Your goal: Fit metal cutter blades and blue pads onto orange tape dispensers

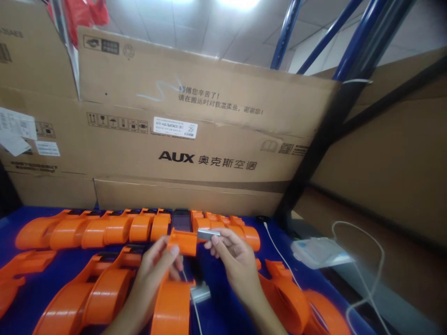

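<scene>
My left hand (159, 260) is closed on the flat upper end of an orange plastic piece (183, 243), with the thumb pressed on its face. Below that hand is a wide orange band (171, 307); whether the two are one part I cannot tell. Between the thumb and fingers of my right hand (232, 258) is a small silver-grey rectangular block (208, 234), held level at the right edge of the orange piece. Whether block and piece touch is unclear. Beneath my hands lie another silvery piece (200, 293) and a white cable (196, 312).
Several orange ring-shaped parts (94, 231) stand in rows on the blue surface (218, 304), with more at right (323, 311). A dark device (181, 220) stands at the back. A cardboard wall (209, 121) closes the rear. A clear plastic bag (321, 253) and cables lie right.
</scene>
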{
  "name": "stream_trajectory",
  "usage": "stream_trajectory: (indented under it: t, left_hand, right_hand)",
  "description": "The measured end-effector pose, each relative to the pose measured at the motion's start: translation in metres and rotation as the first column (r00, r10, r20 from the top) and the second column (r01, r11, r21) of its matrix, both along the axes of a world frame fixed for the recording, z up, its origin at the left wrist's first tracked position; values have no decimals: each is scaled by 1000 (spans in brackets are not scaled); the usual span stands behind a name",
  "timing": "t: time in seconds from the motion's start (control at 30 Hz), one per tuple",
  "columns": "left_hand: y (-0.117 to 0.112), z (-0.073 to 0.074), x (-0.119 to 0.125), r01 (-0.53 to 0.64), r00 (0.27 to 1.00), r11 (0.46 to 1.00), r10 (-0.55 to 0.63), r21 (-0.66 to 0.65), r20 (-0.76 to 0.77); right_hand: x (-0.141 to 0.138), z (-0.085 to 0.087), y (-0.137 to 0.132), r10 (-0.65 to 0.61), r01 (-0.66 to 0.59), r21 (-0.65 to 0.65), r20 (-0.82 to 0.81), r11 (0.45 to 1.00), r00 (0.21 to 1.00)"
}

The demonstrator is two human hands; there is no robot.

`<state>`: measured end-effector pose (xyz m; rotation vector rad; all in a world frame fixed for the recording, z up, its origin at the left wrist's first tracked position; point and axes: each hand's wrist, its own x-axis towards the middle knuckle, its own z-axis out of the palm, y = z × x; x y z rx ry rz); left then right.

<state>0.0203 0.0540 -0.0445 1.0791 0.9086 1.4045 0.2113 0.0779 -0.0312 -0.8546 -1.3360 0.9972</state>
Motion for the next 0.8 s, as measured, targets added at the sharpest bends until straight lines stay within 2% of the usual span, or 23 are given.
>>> stream_trajectory:
  t: [0.2, 0.5, 0.63, 0.8]
  left_hand:
    - [3, -5, -1, -6, 1000, 999, 7, -32, 29]
    - [-1, 2, -1, -2, 1000, 1000, 2, -2, -3]
    - [2, -2, -1, -5, 999, 999, 7, 45, -52]
    - [3, -9, -1, 51, 993, 999, -52, -7, -105]
  right_hand:
    - [-1, 1, -3, -15, 13, 23, 68, 1000, 998]
    - [0, 8, -6, -49, 36, 89, 153, 995, 987]
    - [-1, 7, -8, -62, 41, 115, 182, 993, 981]
    - [-3, 5, -10, -51, 26, 109, 233, 994, 971]
